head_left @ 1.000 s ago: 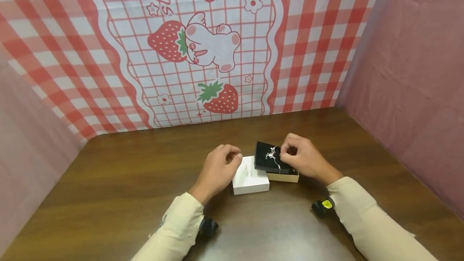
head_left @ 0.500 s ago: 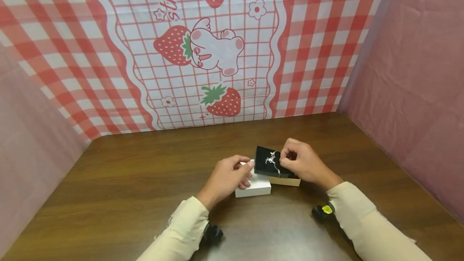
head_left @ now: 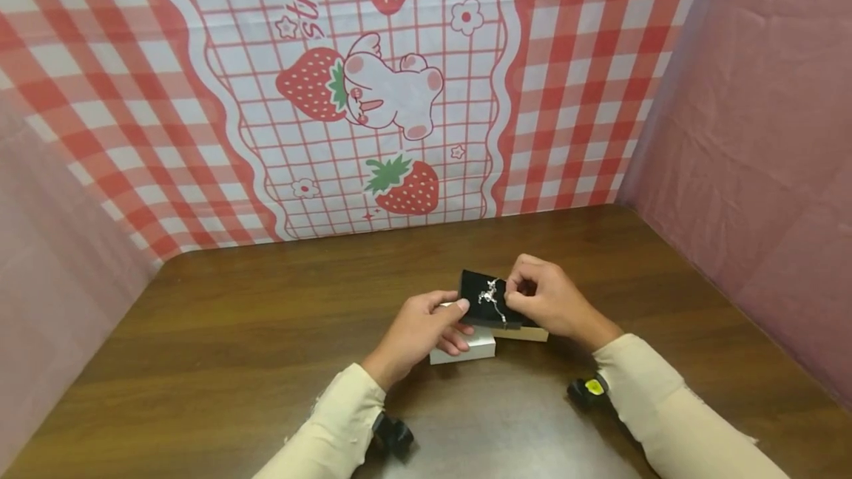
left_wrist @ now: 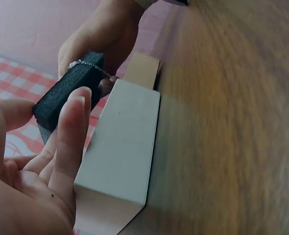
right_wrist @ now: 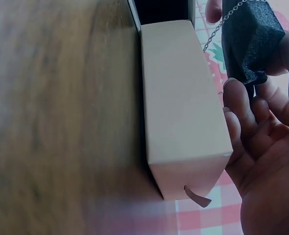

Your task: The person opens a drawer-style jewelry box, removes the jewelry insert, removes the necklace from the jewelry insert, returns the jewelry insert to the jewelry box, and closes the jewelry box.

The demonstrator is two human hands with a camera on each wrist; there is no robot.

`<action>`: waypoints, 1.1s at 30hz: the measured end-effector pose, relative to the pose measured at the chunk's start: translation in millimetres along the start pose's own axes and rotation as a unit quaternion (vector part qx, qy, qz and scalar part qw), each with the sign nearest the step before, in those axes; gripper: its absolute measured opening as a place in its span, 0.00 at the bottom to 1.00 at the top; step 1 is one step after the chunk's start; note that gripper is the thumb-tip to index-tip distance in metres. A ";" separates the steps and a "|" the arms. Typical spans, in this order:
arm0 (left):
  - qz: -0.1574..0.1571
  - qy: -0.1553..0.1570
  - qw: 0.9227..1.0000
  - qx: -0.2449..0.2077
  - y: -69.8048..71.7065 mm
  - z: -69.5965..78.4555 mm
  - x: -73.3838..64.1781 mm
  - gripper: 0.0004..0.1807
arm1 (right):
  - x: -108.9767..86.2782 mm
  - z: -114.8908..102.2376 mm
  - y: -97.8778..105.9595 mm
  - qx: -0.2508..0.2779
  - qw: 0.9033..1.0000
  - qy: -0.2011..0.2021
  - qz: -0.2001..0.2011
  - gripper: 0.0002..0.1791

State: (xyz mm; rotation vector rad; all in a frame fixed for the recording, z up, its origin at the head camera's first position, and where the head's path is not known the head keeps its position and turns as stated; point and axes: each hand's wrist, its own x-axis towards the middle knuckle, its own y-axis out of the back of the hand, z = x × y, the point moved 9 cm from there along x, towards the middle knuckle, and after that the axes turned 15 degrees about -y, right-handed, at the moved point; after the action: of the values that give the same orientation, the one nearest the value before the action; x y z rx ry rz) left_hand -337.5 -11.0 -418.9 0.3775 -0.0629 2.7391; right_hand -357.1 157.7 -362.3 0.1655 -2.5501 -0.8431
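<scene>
A black foam pad [head_left: 472,288] is held up over the boxes, with a silver chain [head_left: 489,293] and its charm lying across its face. My left hand [head_left: 424,326] grips the pad's left end between thumb and fingers. At the opposite end, the fingers of my right hand [head_left: 555,298] pinch the pad, whose corner looks bent in the right wrist view. Below lies a white box sleeve [left_wrist: 122,137]. A tan drawer [right_wrist: 183,93] sticks out of the sleeve's open end and has a small ribbon tab [right_wrist: 198,198] on its front.
The boxes rest on a brown wooden table [head_left: 233,338]. Behind it hangs a red-and-white checked cloth [head_left: 579,80] with strawberries, and a pink cloth [head_left: 765,131] hangs at the right side. Black cameras sit at both wrists.
My left hand has come rightward over the white sleeve and taken hold of the pad's left end. The pad and my right hand have shifted slightly left, showing more of the drawer.
</scene>
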 end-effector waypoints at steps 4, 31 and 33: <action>0.015 0.003 1.000 -0.007 0.2 -3.8 0.7 0.29 | 3.1 12.2 -3.7 -0.001 1.000 0.001 -0.002 0.17; 0.083 0.022 0.992 -0.093 10.4 -12.4 1.4 0.09 | 3.3 21.6 -9.6 0.065 0.992 -0.107 -0.020 0.08; 0.085 0.023 0.991 -0.100 11.0 -13.3 1.3 0.09 | 2.8 23.5 -11.9 0.087 0.989 -0.116 -0.035 0.13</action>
State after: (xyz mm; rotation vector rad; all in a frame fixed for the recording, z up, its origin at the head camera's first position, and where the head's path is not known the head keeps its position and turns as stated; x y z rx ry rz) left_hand -346.0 -19.5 -431.3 0.2632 -0.3695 2.8729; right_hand -370.4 160.0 -385.0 0.2243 -2.8531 -0.7004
